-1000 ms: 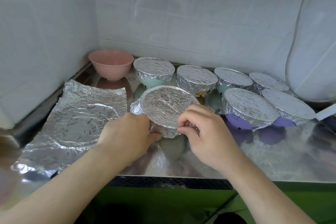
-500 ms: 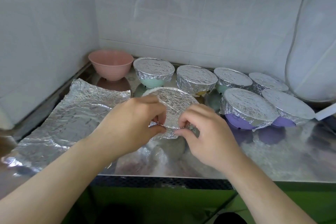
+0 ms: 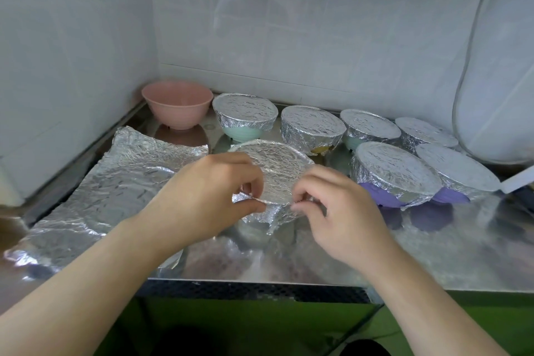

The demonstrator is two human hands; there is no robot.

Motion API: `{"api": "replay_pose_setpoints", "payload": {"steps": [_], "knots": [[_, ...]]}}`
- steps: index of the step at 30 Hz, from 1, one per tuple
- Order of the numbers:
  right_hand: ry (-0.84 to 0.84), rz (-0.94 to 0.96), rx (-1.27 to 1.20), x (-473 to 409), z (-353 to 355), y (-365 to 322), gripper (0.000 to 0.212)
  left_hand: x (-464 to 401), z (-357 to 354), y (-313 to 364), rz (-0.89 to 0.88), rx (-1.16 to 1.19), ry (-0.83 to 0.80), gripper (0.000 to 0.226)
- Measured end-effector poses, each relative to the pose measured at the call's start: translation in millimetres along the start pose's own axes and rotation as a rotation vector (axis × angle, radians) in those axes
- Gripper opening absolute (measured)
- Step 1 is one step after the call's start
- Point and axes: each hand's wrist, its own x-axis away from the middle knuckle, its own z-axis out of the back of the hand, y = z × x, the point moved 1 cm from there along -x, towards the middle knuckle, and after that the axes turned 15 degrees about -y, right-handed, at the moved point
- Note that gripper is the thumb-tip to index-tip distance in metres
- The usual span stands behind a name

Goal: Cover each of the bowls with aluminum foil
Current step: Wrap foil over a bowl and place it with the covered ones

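Foil-wrapped bowl [image 3: 274, 173]; near rim behind hands

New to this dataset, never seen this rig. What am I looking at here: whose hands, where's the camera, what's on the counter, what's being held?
There is no machine: a person works bare-handed, and one wide-angle camera on their head looks down at the hands. The left hand and right hand each pinch the near rim of the foil on the front bowl, crimping it down over the edge. On the metal counter stand six more foil-covered bowls: one, then and along the back, and two purple ones in front, and. The pink bowl in the corner is uncovered. A loose foil sheet lies flat at the left.
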Motion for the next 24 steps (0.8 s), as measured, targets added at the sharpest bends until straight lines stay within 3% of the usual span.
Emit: {"api": "replay_pose_setpoints", "payload": {"steps": [5,12,18,24], "knots": [[-0.014,-0.067,0.021,6.3,5.2,9.2,0.027,3.3,10.2,-14.7,0.018,0.047,-0.032,0.019],[-0.023,0.038,-0.016,6.2,1.7,0.3,0.012,-1.9,-1.9,-7.8,-0.056,0.025,-0.023,0.020],[0.050,-0.054,0.054,8.6,3.3,13.6,0.024,0.5,1.5,-12.2,-0.027,-0.001,-0.016,0.022],[0.010,-0.044,0.012,10.7,0.0,4.1,0.015,-2.2,-5.8,-6.5,-0.053,-0.010,-0.021,0.022]]}}
